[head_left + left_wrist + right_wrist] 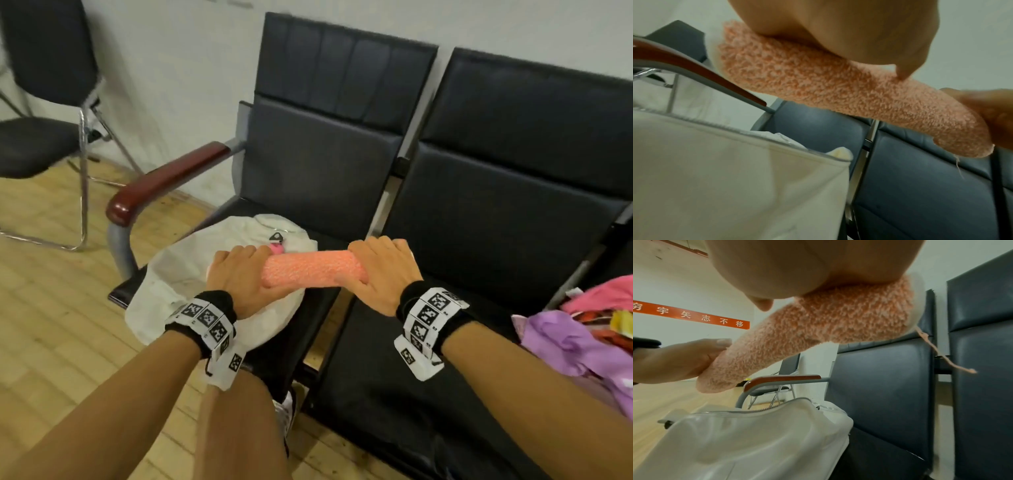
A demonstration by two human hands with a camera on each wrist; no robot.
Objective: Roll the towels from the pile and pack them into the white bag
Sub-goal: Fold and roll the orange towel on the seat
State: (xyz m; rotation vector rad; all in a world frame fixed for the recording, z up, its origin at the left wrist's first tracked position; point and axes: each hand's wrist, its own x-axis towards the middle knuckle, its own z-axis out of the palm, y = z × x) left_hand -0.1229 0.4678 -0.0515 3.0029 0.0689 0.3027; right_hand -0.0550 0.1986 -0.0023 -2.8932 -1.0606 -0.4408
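Nearest the camera, two bare forearms reach forward, each wrist wrapped in a black band with printed marker squares. The left hand [239, 274] curls its fingers over one end of a rolled orange towel [306, 270], thumb tucked beneath; the right hand [383, 270] grips the other end the same way, so the roll hangs level between the hands, clear of everything under it. A loose orange thread [941, 352] dangles from the end by the right hand.

Directly below the roll's left end sits the white bag [161, 277], on the left seat of a black padded bench [479, 240]. Its zipped mouth [756, 410] gapes upward — inside, from the head view, a small pink item [275, 248] shows near the far rim, and the left wrist view catches a pale yellowish corner [696, 151] peeking above the edge. What else the bag holds cannot be made out.

At the right edge of the bench lies the pile of towels [589, 329] — purple on top, pink and yellow behind — well apart from the bag.

Farther off, a red-brown armrest [164, 181] ends the bench on the left, and beyond it a black folding chair [44, 102] stands on the wooden floor against a white wall. An orange banner [694, 316] with white characters runs along another wall.
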